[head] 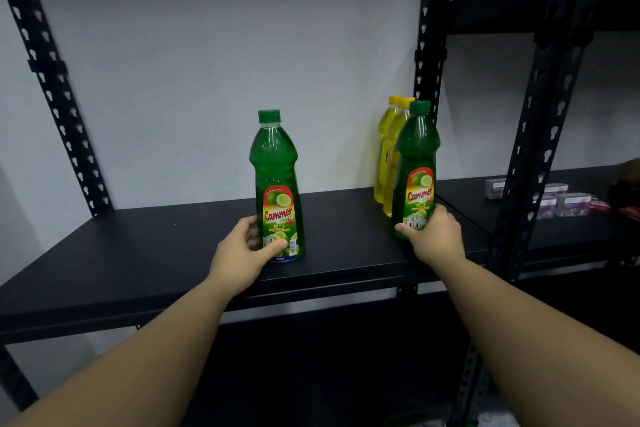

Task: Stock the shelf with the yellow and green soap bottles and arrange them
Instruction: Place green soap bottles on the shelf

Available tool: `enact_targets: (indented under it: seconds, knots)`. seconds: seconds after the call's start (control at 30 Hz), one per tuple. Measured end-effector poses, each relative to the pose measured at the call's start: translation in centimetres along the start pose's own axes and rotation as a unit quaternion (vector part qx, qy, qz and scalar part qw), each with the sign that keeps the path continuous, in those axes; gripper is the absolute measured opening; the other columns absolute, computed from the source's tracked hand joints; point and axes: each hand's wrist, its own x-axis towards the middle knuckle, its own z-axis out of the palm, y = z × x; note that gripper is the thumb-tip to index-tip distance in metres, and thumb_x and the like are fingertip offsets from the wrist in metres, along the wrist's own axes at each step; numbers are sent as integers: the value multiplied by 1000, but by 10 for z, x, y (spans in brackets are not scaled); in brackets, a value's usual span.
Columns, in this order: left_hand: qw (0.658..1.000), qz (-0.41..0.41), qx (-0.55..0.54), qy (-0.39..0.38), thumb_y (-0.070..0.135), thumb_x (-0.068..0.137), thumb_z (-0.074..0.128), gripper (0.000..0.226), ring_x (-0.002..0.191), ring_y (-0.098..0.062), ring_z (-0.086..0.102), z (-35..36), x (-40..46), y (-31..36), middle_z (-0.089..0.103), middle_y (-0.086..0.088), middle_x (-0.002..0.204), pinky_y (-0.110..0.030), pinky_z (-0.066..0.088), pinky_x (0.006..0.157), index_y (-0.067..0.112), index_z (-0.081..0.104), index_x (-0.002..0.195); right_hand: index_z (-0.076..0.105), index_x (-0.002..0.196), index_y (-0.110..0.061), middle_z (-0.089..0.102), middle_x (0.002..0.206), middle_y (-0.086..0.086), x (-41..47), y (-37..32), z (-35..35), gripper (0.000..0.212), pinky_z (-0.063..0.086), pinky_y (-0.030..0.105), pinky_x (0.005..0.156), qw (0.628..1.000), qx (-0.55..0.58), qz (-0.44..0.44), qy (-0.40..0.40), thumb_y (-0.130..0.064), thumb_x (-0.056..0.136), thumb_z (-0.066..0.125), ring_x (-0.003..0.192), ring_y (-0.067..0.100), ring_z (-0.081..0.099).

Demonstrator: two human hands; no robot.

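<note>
A green soap bottle (277,180) stands upright in the middle of the black shelf (138,246). My left hand (242,250) grips its base, thumb across the label. A second green soap bottle (417,163) stands near the shelf's right end, and my right hand (433,236) holds its lower part. Right behind that bottle two yellow soap bottles (389,149) stand close together by the back wall, partly hidden by it.
Black perforated uprights (427,45) frame the shelf on both sides. A neighbouring shelf on the right carries several small purple and white boxes (561,203). The grey wall closes off the back. Below the shelf it is dark.
</note>
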Motion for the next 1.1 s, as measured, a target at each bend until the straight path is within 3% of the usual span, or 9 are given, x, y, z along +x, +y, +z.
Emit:
enact_targets:
  seconds: [0.3,0.57,0.7,0.8,0.93,1.1]
  knots:
    - [1000,1,10,1,45,78,87,83,117,-9,65,1,2,-1,66,7,133,-35,53,101,26,47,148,45,135,-5,59,128,18,16,5,2,80,53,50,97,999,-46,1,-9,-52,81,82,119,37,57]
    - [1000,-10,7,-6,41,75,90,80,114,-7,66,0,1,0,68,9,128,-41,54,103,28,50,143,40,140,-10,62,129,16,22,10,5,87,54,50,95,998,-56,11,-16,-61,80,77,121,39,57]
    - [1000,-13,6,-12,37,73,92,81,114,-8,67,-1,2,-1,69,8,128,-44,54,104,28,51,141,28,153,-6,53,140,18,7,9,-1,106,52,49,99,1000,-5,19,-6,-56,77,83,130,38,52]
    - [1000,-10,8,-19,43,70,93,85,114,-9,67,1,3,0,68,7,129,-45,54,104,28,50,142,39,144,-11,50,137,10,-16,16,-3,104,53,49,99,998,42,-24,29,-65,68,85,126,30,53]
    - [999,-6,10,-38,44,70,93,85,113,-9,67,15,8,6,67,6,130,-41,54,103,28,49,142,62,116,-25,55,113,-9,-40,36,-2,74,49,41,98,991,-22,-134,-23,-81,69,70,113,15,49]
    - [999,5,10,-48,37,76,91,81,109,-7,66,50,17,20,66,4,132,-32,53,97,24,47,143,73,112,-28,57,107,-16,-42,46,-9,60,46,32,94,982,2,-178,-61,-73,71,75,110,8,46]
